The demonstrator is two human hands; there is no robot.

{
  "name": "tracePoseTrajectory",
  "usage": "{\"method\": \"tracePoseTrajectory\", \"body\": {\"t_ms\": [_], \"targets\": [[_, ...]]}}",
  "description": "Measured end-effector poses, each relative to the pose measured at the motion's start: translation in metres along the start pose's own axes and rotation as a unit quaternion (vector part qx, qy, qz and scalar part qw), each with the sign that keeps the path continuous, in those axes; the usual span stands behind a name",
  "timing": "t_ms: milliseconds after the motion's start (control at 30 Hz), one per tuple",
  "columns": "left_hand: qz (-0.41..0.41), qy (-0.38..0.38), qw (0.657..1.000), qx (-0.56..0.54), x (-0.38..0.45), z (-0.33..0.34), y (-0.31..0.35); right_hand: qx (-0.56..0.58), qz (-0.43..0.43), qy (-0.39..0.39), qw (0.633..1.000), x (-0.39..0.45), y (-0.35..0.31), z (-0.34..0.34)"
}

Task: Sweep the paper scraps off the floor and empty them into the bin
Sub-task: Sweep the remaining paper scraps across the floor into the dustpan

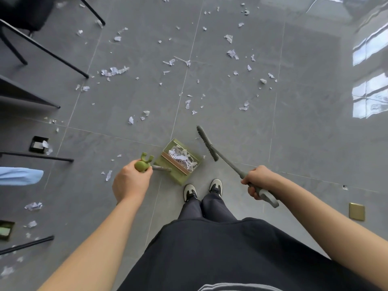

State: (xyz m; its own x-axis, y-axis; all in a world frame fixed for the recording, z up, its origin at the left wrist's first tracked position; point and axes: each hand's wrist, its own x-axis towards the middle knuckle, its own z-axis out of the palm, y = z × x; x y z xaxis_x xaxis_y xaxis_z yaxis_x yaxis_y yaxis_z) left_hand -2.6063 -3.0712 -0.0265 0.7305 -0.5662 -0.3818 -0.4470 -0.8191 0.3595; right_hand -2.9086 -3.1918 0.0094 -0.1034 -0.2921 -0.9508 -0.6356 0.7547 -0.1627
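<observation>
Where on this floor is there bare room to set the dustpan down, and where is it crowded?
Bare floor lies right of the broom, toward the window reflections. Paper scraps crowd the tiles ahead, and chair legs block the left. The dustpan already holds scraps.

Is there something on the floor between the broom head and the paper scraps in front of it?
Nothing visible. Bare grey tile lies between the broom head and the nearest paper scraps. The dustpan sits to its left, not in that path.

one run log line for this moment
left hand grips dustpan handle | right hand grips broom | dustpan holds scraps
</observation>
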Motion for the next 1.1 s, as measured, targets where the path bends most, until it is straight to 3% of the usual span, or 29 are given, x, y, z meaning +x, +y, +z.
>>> {"method": "tracePoseTrajectory", "body": {"t_ms": [267,633,733,967,1100], "targets": [[-0.019,0.015,1.0,0.013,0.006,-0.018,-0.035,0.153,0.048,-0.039,0.986,0.008,-0.019,0.038],[-0.065,0.047,0.997,0.008,0.014,-0.042,-0.08,0.384,0.025,-0.128,0.914,0.043,-0.056,0.08],[-0.081,0.051,0.995,0.007,0.015,-0.046,-0.085,0.357,0.011,-0.135,0.924,0.041,-0.066,0.08],[-0.106,0.059,0.993,0.001,0.023,-0.049,-0.082,0.17,-0.032,-0.091,0.981,0.036,-0.106,0.076],[-0.111,0.062,0.992,-0.006,0.026,-0.05,-0.079,0.086,-0.037,-0.099,0.991,0.04,-0.124,0.075]]}}
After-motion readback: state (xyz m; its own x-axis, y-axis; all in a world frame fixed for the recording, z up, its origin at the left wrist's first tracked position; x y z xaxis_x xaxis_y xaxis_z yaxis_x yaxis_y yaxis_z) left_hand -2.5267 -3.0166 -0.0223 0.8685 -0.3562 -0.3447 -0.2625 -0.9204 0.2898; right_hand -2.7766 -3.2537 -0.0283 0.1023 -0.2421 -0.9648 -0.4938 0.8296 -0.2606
